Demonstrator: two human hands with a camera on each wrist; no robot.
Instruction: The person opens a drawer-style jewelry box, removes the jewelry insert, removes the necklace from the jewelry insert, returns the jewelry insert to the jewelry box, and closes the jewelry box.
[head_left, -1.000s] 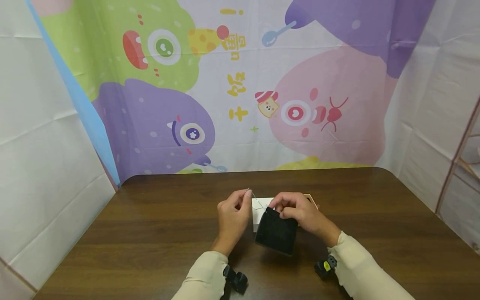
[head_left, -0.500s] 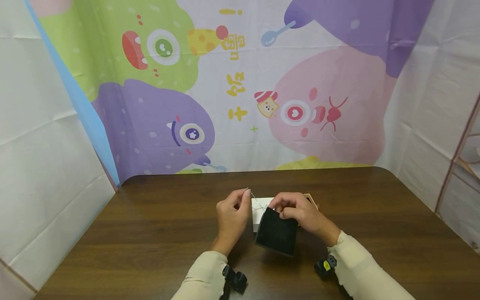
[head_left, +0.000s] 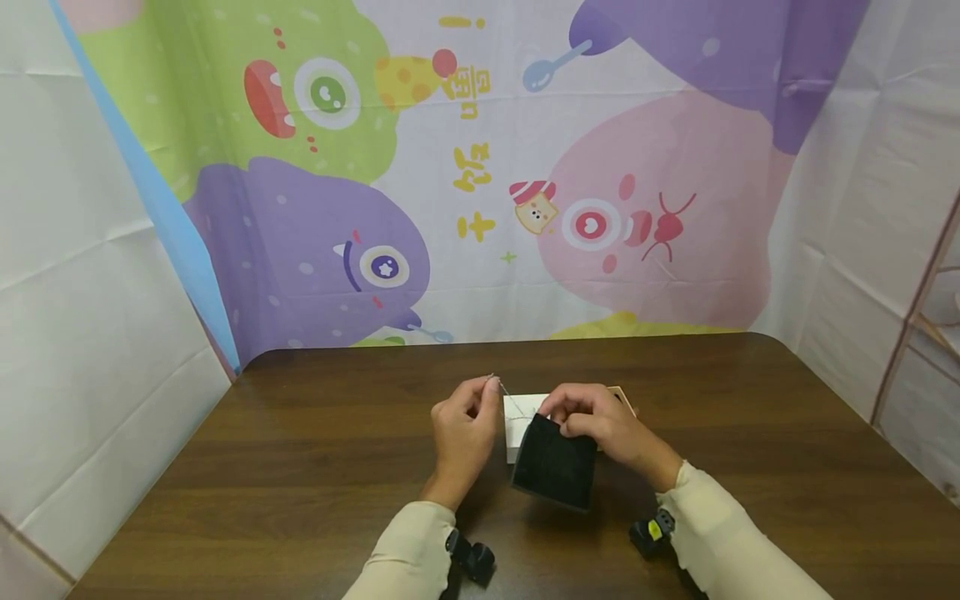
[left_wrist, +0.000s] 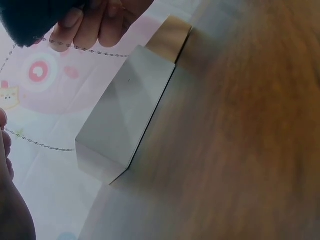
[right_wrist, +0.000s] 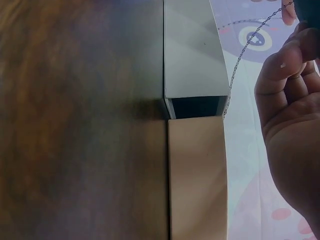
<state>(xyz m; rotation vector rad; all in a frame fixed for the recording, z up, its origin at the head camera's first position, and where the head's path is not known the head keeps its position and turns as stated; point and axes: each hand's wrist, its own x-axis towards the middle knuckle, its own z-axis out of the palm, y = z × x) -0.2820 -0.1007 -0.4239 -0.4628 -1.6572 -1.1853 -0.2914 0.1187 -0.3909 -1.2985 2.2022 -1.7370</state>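
My left hand [head_left: 463,437] pinches a thin silver chain [head_left: 513,401] between thumb and fingertips, above the table. From there the chain slants down to the upper left corner of a black square pad [head_left: 553,468]. That pad hangs tilted from my right hand [head_left: 603,423], whose thumb and fingers grip its top edge. In the left wrist view, lengths of chain [left_wrist: 102,53] run past the right hand's fingertips [left_wrist: 82,37] and behind a white box. The right wrist view shows the chain [right_wrist: 245,47] dangling near the right hand [right_wrist: 295,110]; the pad is mostly cropped there.
Behind the hands, the white box [head_left: 517,450] lies on the brown wooden table [head_left: 300,467]. A tan box part [right_wrist: 197,175] lies end to end with it, a dark opening between them. A cartoon-printed cloth [head_left: 480,292] hangs along the table's far edge.
Both hands stay almost still. The left hand has shifted very slightly up and to the left with the chain; the right hand keeps its grip on the pad.
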